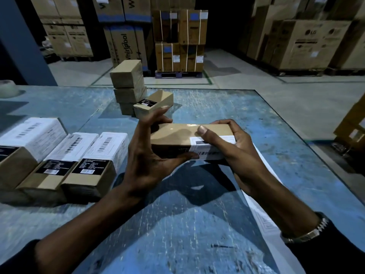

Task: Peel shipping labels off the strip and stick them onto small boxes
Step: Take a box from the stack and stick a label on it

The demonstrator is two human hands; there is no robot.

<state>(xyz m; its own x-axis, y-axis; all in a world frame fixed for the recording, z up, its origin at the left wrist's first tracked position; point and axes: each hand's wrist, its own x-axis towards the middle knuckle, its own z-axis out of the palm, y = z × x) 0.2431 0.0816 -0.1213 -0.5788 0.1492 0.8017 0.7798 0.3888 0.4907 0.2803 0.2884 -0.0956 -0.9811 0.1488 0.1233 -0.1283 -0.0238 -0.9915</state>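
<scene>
Held box: a small brown box [185,135] is raised above the blue surface [197,224], long axis running left to right, between both hands.
Left hand: the left hand [146,155] supports the box's left end; the thumb lies along the lower front edge, and the fingers reach up behind the box, loosely curved round it.
Right hand: the right hand [233,147] grips the box's right end, fingers curled over the far edge, thumb pressing down on the top face.
Shipping label: a white shipping label [209,148] sits on the right part of the held box, folded over the front top edge; the right thumb rests at its upper edge and the left thumb tip touches its lower left corner.
Label strip: a white label strip [262,210] lies flat on the surface under the right forearm, running toward the near right edge.
Labelled boxes: three labelled boxes [94,161] lie side by side at the left of the surface, each with a white label on top and a black sticker on the near end.
Unlabelled stack: a stack of plain boxes [128,86] stands at the far side of the surface; one more box [154,103] with a black sticker leans against it, tilted.
Tape roll: a tape roll [8,89] rests at the far left edge.
Background: large cartons [179,40] stand on pallets on the warehouse floor.
Wrist: a metal bracelet [308,232] circles the right wrist.
</scene>
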